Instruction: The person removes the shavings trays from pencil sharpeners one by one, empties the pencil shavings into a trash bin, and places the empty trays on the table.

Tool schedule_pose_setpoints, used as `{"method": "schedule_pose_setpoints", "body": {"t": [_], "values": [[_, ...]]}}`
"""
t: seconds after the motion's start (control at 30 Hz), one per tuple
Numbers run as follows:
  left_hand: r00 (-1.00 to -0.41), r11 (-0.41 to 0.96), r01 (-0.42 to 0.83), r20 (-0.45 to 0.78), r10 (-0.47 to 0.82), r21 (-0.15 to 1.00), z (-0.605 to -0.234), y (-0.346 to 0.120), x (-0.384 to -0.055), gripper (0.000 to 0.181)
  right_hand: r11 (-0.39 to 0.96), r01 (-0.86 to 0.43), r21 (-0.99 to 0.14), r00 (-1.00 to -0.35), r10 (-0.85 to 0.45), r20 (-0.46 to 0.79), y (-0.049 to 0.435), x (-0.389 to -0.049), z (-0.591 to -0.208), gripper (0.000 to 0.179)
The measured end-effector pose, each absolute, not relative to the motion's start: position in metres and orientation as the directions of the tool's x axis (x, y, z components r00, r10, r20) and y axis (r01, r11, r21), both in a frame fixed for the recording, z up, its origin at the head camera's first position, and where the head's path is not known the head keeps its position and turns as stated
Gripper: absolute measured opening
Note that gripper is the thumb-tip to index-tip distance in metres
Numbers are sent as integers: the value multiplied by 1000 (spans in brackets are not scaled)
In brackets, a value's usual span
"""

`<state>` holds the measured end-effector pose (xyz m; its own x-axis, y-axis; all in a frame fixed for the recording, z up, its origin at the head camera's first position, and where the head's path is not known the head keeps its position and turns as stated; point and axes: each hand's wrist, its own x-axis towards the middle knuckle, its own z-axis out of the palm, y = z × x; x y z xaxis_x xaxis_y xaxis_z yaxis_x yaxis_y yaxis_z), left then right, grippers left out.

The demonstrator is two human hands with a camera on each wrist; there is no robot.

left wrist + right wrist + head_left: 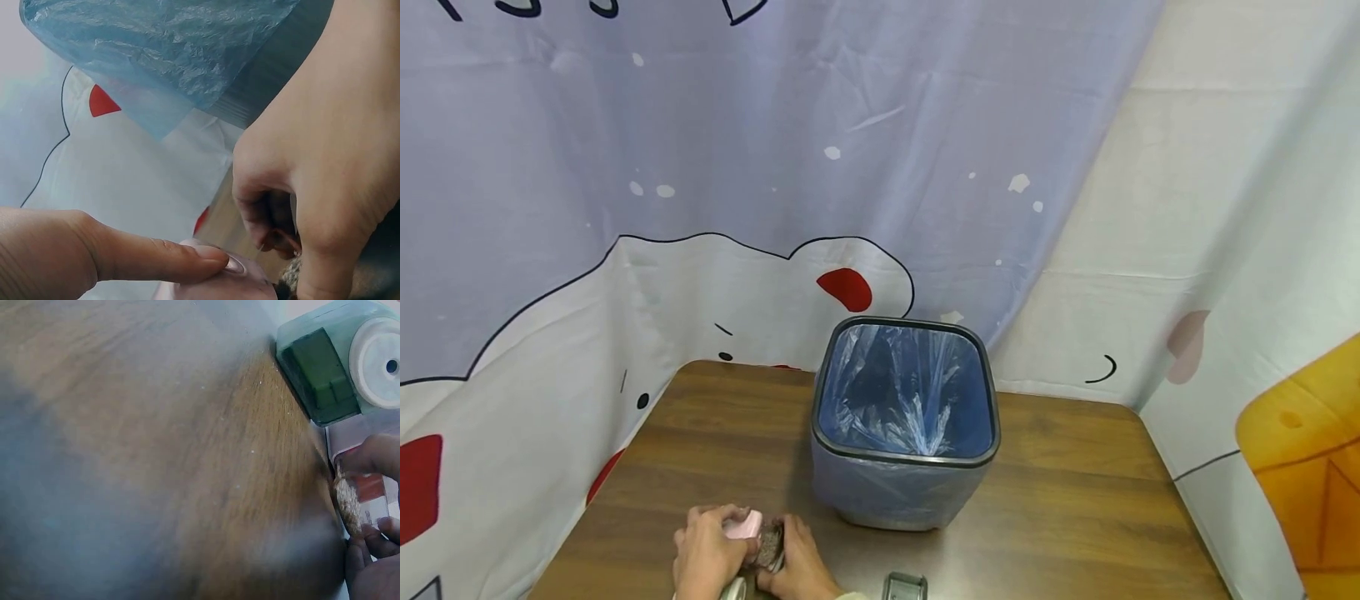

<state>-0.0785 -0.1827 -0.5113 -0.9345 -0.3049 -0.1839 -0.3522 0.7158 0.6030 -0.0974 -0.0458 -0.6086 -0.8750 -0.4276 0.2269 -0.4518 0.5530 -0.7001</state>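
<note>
My left hand [707, 550] grips a smooth pink rounded case [745, 527], low in the head view. In the left wrist view the thumb [181, 262] presses along its top. Right beside it, my right hand [801, 562] holds a small dark-edged piece full of brown-grey pencil shavings [769, 546] between thumb and fingers. The shavings [348, 503] face the pink case; I cannot tell whether that piece is a drawer. A green desktop pencil sharpener [322, 369] with a white round, holed face stands close by the hands, its lower part mostly hidden in the head view.
A bin [906, 500] lined with a blue-tinted plastic bag stands on the wooden table [1075, 500], behind and right of the hands. A small clear green tray [906, 587] lies at the bottom edge of the head view. Printed curtains [775, 167] hang behind the table.
</note>
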Motion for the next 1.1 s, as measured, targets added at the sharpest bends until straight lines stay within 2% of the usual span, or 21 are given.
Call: {"method": "schedule_pose_setpoints", "body": {"t": [0.53, 0.87, 1.1], "values": [[-946, 717, -306, -114, -304, 627, -514, -180, -77, 48, 566, -395, -724, -910, -351, 222, -32, -92, -606, 59], [-940, 688, -323, -137, -312, 650, -516, -181, -76, 48, 541, -307, -783, -938, -311, 153, -20, -88, -595, 58], [-944, 688, -300, -104, -312, 661, -518, -181, -74, 45, 486, -239, -840, -950, -296, 99, -14, -83, -591, 57]]}}
